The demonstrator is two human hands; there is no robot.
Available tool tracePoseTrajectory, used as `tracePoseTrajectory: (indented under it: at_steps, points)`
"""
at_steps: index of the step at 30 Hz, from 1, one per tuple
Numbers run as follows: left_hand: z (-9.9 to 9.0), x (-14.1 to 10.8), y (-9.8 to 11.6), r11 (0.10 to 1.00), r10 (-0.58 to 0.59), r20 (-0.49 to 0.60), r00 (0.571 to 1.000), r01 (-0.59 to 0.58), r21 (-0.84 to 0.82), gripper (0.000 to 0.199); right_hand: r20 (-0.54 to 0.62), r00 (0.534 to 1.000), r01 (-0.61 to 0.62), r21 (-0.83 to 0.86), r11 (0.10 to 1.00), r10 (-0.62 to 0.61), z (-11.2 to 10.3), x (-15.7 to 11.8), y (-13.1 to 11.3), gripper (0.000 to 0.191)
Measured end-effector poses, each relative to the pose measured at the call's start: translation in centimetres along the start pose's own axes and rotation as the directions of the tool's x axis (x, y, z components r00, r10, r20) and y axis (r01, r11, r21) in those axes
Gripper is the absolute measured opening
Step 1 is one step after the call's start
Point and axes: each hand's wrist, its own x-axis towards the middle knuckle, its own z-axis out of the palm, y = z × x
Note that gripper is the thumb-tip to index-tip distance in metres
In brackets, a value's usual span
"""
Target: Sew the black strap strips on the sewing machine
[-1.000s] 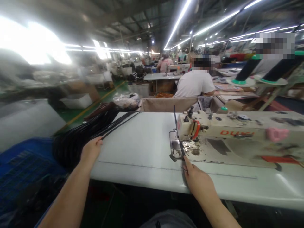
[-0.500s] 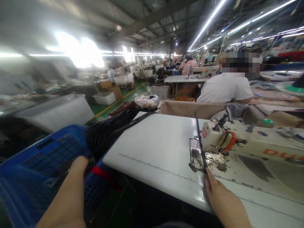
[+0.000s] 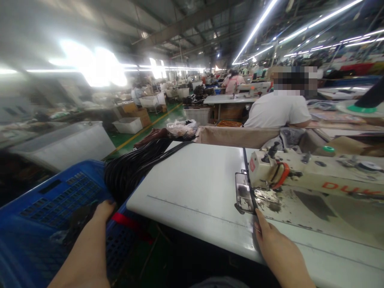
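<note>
My right hand (image 3: 276,242) rests on the white sewing table with thumb and fingers closed on the near end of a narrow black strip (image 3: 249,176). The strip runs away from me past the needle area of a sewing machine (image 3: 312,172), beside its metal plate (image 3: 243,192). My left hand (image 3: 103,210) reaches down at the blue plastic basket (image 3: 90,172), near a red band (image 3: 129,221). Its fingers look curled and are partly hidden, so what they hold is unclear. A thick bundle of black strips (image 3: 132,166) hangs over the table's left corner beside that hand.
The white table (image 3: 183,180) has a printed ruler line along its front. Behind it stands a fabric-lined bin (image 3: 228,137). A person in a white shirt (image 3: 276,110) sits beyond. White bins (image 3: 72,142) stand on the left by the green floor.
The view has shifted slightly, so most things sit a little further left. The black strip's far end, which stuck up before, now lies lower. Both hands keep nearly the same places.
</note>
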Motion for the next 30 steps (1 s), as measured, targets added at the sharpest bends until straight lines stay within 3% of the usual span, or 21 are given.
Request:
tracePoseTrajectory:
  at_steps: [5,7,10,12,14,18,20,22,25,30]
  points:
    - [-0.6,0.5,3.8,0.997,0.075,-0.058,0.995,-0.076,-0.008,0.04,0.046,0.999,-0.007,0.003,1.0,0.007,-0.3,0.0,-0.3,0.052]
    - [-0.5,0.0,6.9,0.986,0.149,-0.142,0.979,-0.157,-0.049,0.04,0.041,0.999,-0.021,-0.001,1.0,0.021,-0.7,-0.2,-0.6,0.05]
    - [0.7,-2.2,13.5,0.927,0.315,-0.226,0.922,-0.35,-0.136,0.034,0.052,0.997,-0.049,-0.011,0.999,0.05,-1.3,-0.5,-1.0,0.049]
    - [2.1,-4.9,18.8,0.814,0.507,-0.194,0.84,-0.54,-0.215,0.033,0.071,0.995,-0.065,-0.015,0.998,0.066,-1.7,-0.6,-1.3,0.049]
    - [3.7,-8.7,24.2,0.656,0.672,-0.163,0.723,-0.683,-0.323,0.033,0.086,0.994,-0.069,-0.011,0.998,0.069,-2.0,-0.7,-1.4,0.05]
    - [6.1,-17.5,33.3,0.352,0.856,-0.16,0.491,-0.781,-0.517,0.037,0.104,0.992,-0.067,0.018,0.998,0.065,-2.2,-0.8,-1.4,0.052]
    - [6.8,-21.5,36.6,0.185,0.932,-0.159,0.327,-0.804,-0.565,0.041,0.108,0.992,-0.074,0.035,0.997,0.069,-2.2,-0.8,-1.3,0.053]
    - [7.2,-24.9,38.8,0.101,0.957,-0.168,0.235,-0.817,-0.568,0.044,0.11,0.991,-0.078,0.054,0.995,0.072,-2.2,-1.0,-1.3,0.054]
    - [7.6,-28.0,40.2,0.049,0.965,-0.193,0.18,-0.841,-0.538,0.044,0.105,0.992,-0.079,0.094,0.992,0.069,-2.3,-1.4,-1.2,0.055]
    - [8.3,-28.8,39.9,-0.033,0.966,-0.245,0.079,-0.905,-0.424,0.044,0.088,0.993,-0.089,0.17,0.981,0.075,-2.4,-1.5,-1.0,0.057]
